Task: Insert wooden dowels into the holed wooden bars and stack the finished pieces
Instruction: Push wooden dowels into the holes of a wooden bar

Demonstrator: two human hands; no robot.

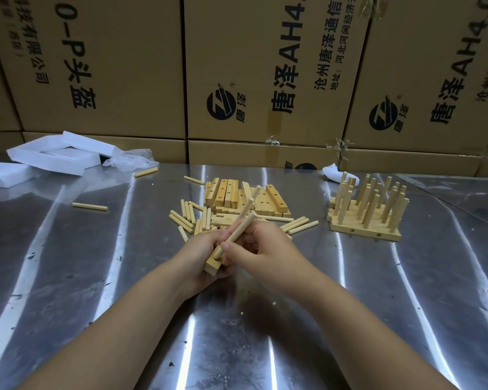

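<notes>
My left hand grips a holed wooden bar just above the metal table. My right hand pinches a wooden dowel whose lower end sits in a hole near the bar's front end. Two more dowels stick up from the bar behind it. Beyond my hands lie a heap of loose dowels and a pile of holed bars. At the right stands a group of finished bars with upright dowels.
White foam pieces and a plastic bag lie at the back left. Stray dowels rest on the table's left side. Cardboard boxes form a wall along the far edge.
</notes>
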